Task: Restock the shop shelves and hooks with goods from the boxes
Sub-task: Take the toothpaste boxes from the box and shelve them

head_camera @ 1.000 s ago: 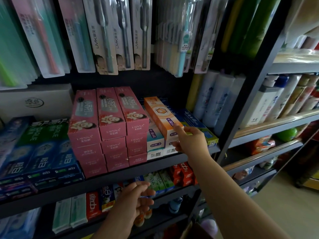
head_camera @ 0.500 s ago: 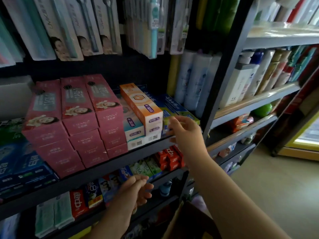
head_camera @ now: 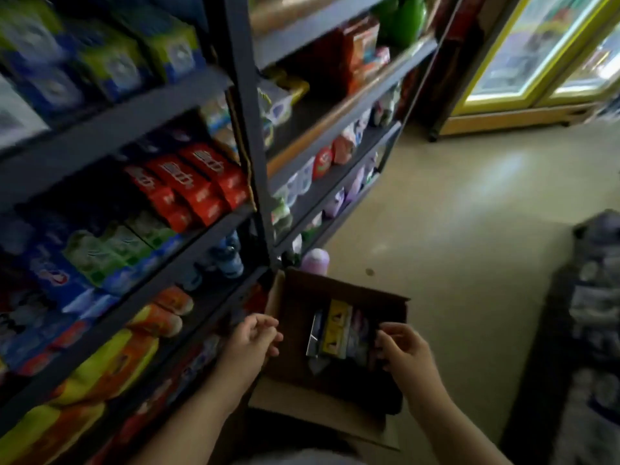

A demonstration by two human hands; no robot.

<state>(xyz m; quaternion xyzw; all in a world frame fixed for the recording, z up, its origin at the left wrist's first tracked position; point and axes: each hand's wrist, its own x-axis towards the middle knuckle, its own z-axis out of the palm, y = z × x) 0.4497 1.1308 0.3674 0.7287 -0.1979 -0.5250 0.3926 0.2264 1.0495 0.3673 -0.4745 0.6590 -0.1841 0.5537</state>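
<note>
- Shelves point(head_camera: 110, 135) fill the left half of the frame, already carrying stock: red cartons point(head_camera: 188, 186) at centre left, green and blue cartons point(head_camera: 110, 253) below them, yellow-orange packs point(head_camera: 110, 360) at lower left. A second ago the view sat higher, on the pink and orange toothpaste cartons, where the right hand was settling an orange carton; that row is now out of frame.
- Left hand point(head_camera: 250, 340), lower centre, has come down from the shelf edge to the left rim of the box; its fingers are loosely curled and hold nothing that I can see.
- Cardboard box point(head_camera: 339, 290) stands open on the floor at lower centre, just beside the foot of the shelf post. Inside, a yellow carton point(head_camera: 335, 333) stands between a grey one and some purplish ones; motion blur hides their labels.
- Right hand point(head_camera: 402, 350), lower right of centre, has left the shelf and reaches in at the box's right side, fingers bent toward the purplish cartons. Whether it touches or pinches one, I cannot tell.
- Judgement: one placement looks finished, and the next fetch from the box is starting.
</note>
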